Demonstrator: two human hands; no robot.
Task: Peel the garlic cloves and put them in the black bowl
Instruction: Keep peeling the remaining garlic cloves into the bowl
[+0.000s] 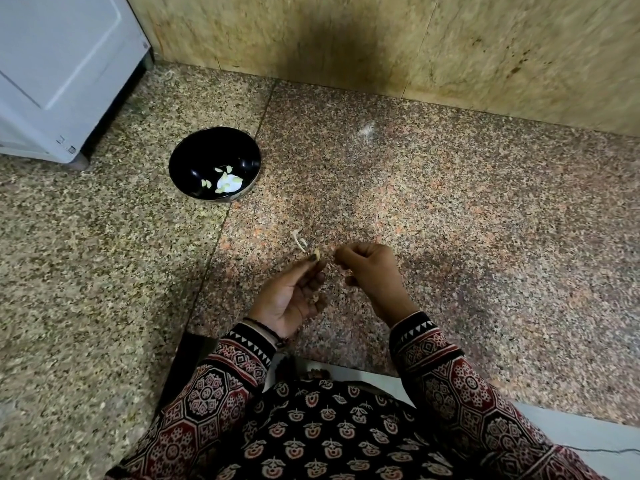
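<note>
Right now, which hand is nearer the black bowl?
The left hand. The bowl sits on the counter ahead and to its left; the right hand is farther off, beyond the left hand.

1. The black bowl (pixel 214 161), well beyond the fingertips of the left hand (pixel 291 296), looks glossy and smooth, with highlights caught on the inner wall. Ceramic or plastic can't be told.
2. The counter (pixel 450 220) under both hands is speckled polished granite, and a soft sheen is seen just ahead of the fingers.
3. The wall (pixel 381 39) far past the fingers is mottled stone tile, duller.
4. The sleeves (pixel 446 372) behind the wrists are matt printed cloth.
5. The garlic skin (pixel 300 241) just off the left fingertips looks papery and dry.
</note>
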